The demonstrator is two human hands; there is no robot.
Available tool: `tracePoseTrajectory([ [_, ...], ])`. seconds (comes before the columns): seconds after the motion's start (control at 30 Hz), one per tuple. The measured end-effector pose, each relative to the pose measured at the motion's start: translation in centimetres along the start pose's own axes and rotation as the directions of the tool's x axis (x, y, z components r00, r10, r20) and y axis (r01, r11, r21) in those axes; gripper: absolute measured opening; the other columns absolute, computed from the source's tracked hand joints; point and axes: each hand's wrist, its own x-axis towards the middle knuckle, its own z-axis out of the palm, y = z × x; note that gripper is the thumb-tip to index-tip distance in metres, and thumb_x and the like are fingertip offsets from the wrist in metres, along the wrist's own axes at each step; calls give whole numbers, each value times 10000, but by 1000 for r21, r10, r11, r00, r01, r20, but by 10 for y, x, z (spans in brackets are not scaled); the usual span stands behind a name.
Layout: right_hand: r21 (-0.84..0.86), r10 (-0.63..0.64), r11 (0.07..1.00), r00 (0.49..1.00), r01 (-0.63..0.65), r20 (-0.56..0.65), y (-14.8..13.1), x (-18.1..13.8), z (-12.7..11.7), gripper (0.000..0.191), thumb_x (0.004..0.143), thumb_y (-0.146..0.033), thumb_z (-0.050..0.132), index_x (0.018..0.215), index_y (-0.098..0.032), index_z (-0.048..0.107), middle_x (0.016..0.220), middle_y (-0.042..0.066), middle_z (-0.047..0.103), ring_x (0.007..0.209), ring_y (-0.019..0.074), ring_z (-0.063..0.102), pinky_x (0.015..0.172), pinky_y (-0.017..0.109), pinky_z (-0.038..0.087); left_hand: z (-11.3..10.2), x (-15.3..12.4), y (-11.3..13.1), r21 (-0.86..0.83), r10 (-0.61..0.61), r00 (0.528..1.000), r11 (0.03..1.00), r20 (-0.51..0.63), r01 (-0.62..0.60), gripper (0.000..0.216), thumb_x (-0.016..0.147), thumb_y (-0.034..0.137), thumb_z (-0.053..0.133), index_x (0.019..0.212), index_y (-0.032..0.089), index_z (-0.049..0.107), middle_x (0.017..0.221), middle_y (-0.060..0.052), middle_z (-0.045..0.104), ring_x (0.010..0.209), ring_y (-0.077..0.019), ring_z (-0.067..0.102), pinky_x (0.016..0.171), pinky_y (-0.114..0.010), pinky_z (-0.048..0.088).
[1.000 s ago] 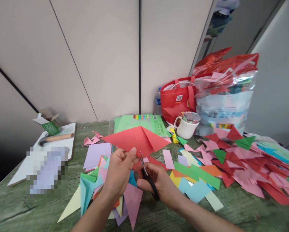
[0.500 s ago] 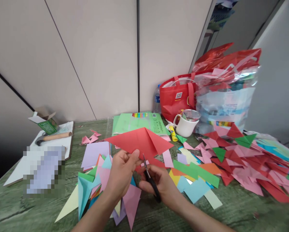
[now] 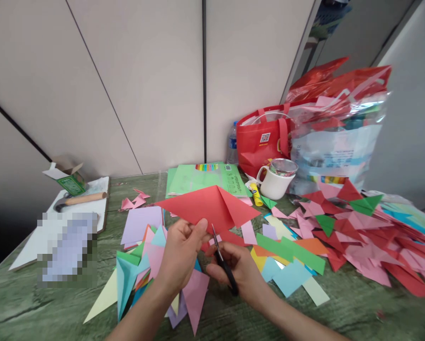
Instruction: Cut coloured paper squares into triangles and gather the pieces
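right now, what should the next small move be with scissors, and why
Probably a short snip with the scissors: their tips appear at the lower part of the folded red paper, the left hand pinches it nearby, and the right hand holds the handles. Whether the scissors are open isn't clear.

Two hands (image 3: 182,248) (image 3: 241,269), one pair of scissors (image 3: 224,265), one mug (image 3: 274,185).

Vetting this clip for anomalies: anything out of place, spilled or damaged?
Wooden-handled tool on the white board, far left: looks out of place here, unlike the held scissors and red paper. A pixelated patch hides part of that board. No spill or damage visible.
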Motion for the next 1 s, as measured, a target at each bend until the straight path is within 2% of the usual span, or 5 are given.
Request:
tracePoseTrajectory([
  [0.27, -2, 66, 998, 997, -66, -46, 3, 0, 2, 331, 582, -365, 775, 745, -154, 579, 497, -54, 498, 394, 67, 396, 393, 193, 307, 0, -1, 0, -13, 2, 1000, 1000, 0, -2, 234, 634, 287, 732, 602, 153, 543, 464, 63, 512, 542, -113, 571, 582, -237, 477],
  [0.43, -36, -4, 999, 1000, 4, -21, 1, 0, -1, 325, 576, -279, 789, 782, -170, 563, 586, -49, 531, 508, 89, 466, 490, 204, 379, 3, -2, 2, 52, 6, 999, 999, 47, -8, 185, 667, 291, 706, 657, 144, 593, 492, 48, 539, 508, -99, 539, 543, -221, 461],
  [0.57, -73, -47, 996, 999, 47, -9, -5, 1, -3, 304, 592, -254, 778, 681, -172, 499, 630, -28, 545, 585, 116, 501, 552, 225, 395, 4, -4, 1, 91, -9, 988, 996, 151, -5, 195, 687, 306, 687, 717, 132, 604, 605, -4, 612, 543, -127, 570, 600, -273, 487],
  [0.67, -73, -38, 997, 999, 38, -4, -6, 0, -3, 298, 605, -259, 768, 694, -170, 498, 634, -29, 534, 582, 116, 489, 549, 228, 384, 4, -5, 0, 112, -12, 988, 994, 152, -5, 216, 681, 320, 690, 719, 127, 603, 639, -28, 635, 571, -147, 592, 622, -289, 495],
  [1.0, -28, -28, 999, 1000, 28, -13, -1, -1, -1, 326, 603, -306, 769, 766, -168, 523, 627, -38, 499, 571, 104, 443, 542, 219, 371, 4, -6, 2, 112, -9, 987, 994, 161, -9, 201, 693, 299, 685, 677, 124, 587, 533, 20, 523, 507, -94, 481, 520, -225, 409],
])
